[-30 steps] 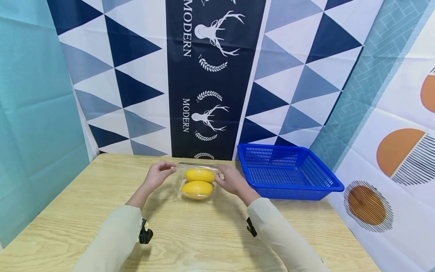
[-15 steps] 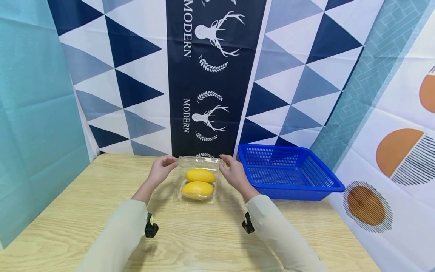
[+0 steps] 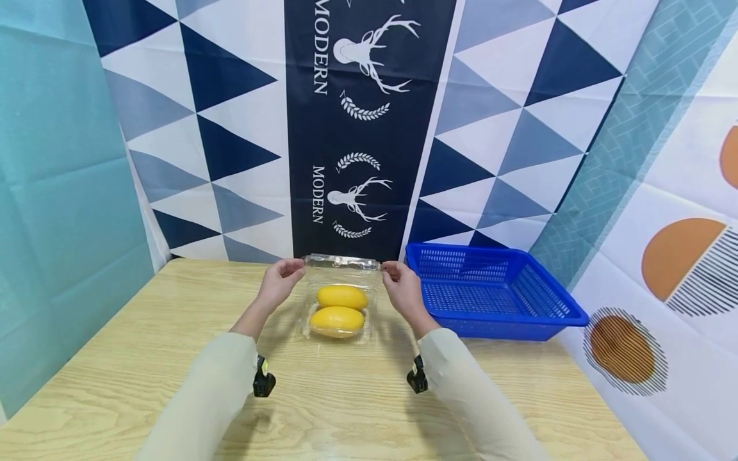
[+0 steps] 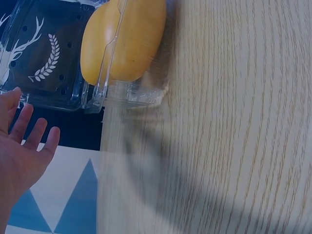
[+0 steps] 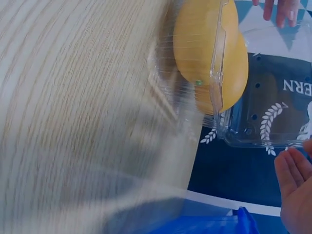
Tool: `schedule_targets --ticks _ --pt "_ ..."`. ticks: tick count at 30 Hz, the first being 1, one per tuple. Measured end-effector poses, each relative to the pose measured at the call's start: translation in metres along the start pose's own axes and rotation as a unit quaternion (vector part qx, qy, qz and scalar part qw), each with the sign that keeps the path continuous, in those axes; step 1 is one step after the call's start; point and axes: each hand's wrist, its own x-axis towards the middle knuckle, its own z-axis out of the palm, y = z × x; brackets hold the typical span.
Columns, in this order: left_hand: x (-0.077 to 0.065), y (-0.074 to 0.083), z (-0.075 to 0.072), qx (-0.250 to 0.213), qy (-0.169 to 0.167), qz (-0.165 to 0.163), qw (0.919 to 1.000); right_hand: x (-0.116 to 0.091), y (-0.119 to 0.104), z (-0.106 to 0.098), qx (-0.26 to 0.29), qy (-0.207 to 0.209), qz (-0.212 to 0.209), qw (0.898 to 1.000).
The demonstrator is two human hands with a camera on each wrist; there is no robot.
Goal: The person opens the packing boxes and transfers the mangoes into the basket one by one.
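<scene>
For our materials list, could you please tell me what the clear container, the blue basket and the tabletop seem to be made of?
Clear container: probably thin, glossy plastic, transparent with bright highlights.
Blue basket: likely moulded plastic, faintly shiny, with perforated sides.
Tabletop: wood or printed laminate, smooth-looking; the pale grain fits both.

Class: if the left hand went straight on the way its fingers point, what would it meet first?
The left hand would first meet the open clear plastic lid, which appears right at its fingertips; depth beyond that is unclear.
</scene>
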Motion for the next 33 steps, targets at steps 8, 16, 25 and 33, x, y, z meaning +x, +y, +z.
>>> schedule_targets --ticks 8,16,25,33 --pt "0.002 0.004 0.002 -0.002 -0.044 0.004 0.9990 0.003 0.002 0.001 0.025 -0.023 0.024 0.999" --pt "0.004 0.009 0.009 0.013 -0.081 -0.035 0.9960 0.007 0.002 0.004 0.047 -0.068 0.058 0.995" --pt "0.008 0.009 0.014 -0.004 -0.075 -0.047 0.9961 0.009 0.004 0.003 0.047 -0.091 0.081 0.991" --pt "0.008 0.010 0.019 -0.011 -0.084 -0.043 0.9954 0.009 0.004 0.006 0.050 -0.098 0.075 0.991"
